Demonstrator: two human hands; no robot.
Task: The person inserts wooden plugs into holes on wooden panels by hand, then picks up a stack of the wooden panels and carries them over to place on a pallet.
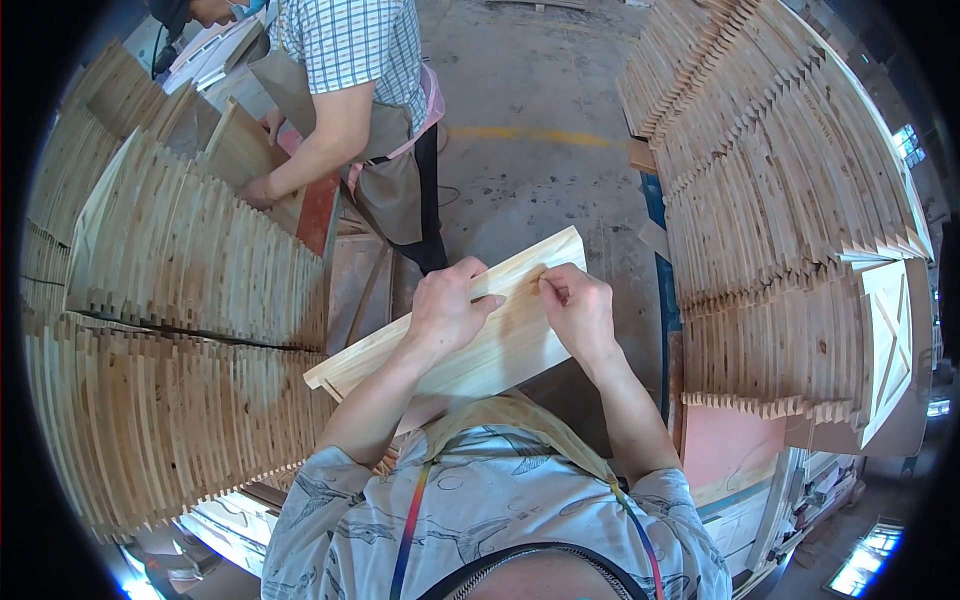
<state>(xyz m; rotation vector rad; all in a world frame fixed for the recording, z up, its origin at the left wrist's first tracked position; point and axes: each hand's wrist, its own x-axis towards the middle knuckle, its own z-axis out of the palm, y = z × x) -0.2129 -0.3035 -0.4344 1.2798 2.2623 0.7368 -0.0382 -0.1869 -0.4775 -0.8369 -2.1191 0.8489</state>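
A pale wooden board (495,345) lies tilted across in front of my waist, its right end farther from me than its left. My left hand (448,308) is closed over the board's far edge, with the thumb on its upper face. Near the right end, my right hand (580,308) is closed, its thumb and forefinger pinched together against the board's face. What sits between those fingertips, if anything, is too small to make out. A groove shows at the board's left end.
Stacked wooden boards (170,410) stand close on my left, and tall stacks (770,200) line the right. Ahead on the left, a co-worker in a checked shirt (345,45) handles a board (240,145). Concrete floor (540,90) with a yellow line stretches ahead.
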